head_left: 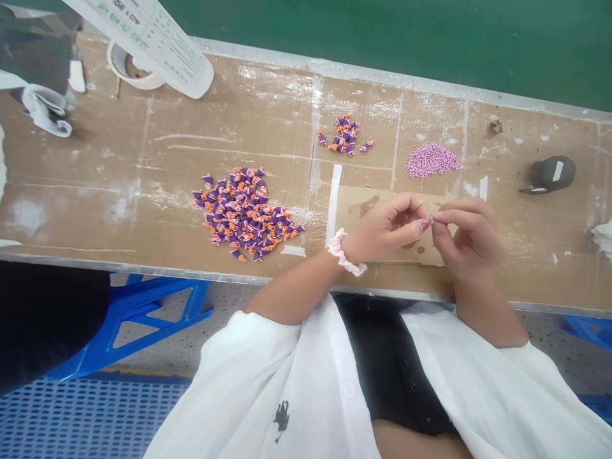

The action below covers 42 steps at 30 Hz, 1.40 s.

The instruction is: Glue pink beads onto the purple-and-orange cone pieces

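The left hand (387, 229) and the right hand (471, 237) meet over a cardboard sheet (358, 203) on the table (143, 185). Both pinch one tiny piece (431, 220), too small to make out. A big pile of purple and orange bits (243, 213) lies well to the left. A small pile (344, 135) and pink beads (431, 159) lie behind the hands. Nothing blocks them.

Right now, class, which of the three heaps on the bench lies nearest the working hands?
The all-pink heap, just beyond the right hand; the big purple-and-orange heap and the small one lie further left.
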### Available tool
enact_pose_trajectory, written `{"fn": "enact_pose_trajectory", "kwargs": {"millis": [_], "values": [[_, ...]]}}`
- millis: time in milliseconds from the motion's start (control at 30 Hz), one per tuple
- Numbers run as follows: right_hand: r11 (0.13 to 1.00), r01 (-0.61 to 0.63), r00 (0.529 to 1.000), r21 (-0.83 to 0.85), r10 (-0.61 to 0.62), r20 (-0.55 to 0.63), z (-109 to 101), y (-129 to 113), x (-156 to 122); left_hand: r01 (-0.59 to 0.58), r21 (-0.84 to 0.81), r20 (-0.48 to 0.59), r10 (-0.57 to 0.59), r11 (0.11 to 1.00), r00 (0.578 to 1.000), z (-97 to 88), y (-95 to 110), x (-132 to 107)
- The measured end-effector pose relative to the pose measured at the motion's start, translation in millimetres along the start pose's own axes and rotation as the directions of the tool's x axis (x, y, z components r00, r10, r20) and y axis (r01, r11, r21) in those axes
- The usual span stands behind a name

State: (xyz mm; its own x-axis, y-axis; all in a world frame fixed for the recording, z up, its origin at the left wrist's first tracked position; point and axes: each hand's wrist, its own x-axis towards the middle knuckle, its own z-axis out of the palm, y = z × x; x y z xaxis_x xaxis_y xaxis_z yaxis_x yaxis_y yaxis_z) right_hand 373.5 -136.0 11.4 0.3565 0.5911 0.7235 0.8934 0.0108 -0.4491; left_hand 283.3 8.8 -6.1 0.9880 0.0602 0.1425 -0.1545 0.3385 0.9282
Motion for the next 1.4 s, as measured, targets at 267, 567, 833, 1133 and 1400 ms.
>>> {"fn": "enact_pose_trajectory", "kwargs": {"millis": [267, 567, 833, 1133, 1400], "values": [[0.997, -0.042, 0.999, 0.071, 0.039, 0.031, -0.1, 1.5, -0.6, -0.214, 0.335, -0.022, 0.235, 0.918, 0.972, -2.4, -0.9, -0.1], [0.977, -0.123, 0.983, 0.171, 0.097, 0.156, -5.8, -0.7, 7.1, -0.278, 0.493, 0.023, 0.306, 0.824, 0.952, -0.7, 5.5, 1.7], [0.969, -0.137, 0.975, 0.207, 0.095, 0.201, -15.0, 2.4, 12.5, -0.238, 0.466, -0.005, 0.272, 0.852, 0.962, -2.9, 6.3, 1.2], [0.994, -0.052, 0.957, 0.094, 0.023, 0.288, -20.3, 8.3, 12.6, 0.173, 0.791, -0.325, 0.163, 0.587, 0.932, -39.2, 24.1, 2.2], [0.993, 0.07, 0.954, 0.098, -0.095, 0.285, -14.4, 11.0, 13.8, 0.712, 0.694, -0.712, -0.047, 0.102, 0.701, -78.7, 58.0, -13.7]]}}
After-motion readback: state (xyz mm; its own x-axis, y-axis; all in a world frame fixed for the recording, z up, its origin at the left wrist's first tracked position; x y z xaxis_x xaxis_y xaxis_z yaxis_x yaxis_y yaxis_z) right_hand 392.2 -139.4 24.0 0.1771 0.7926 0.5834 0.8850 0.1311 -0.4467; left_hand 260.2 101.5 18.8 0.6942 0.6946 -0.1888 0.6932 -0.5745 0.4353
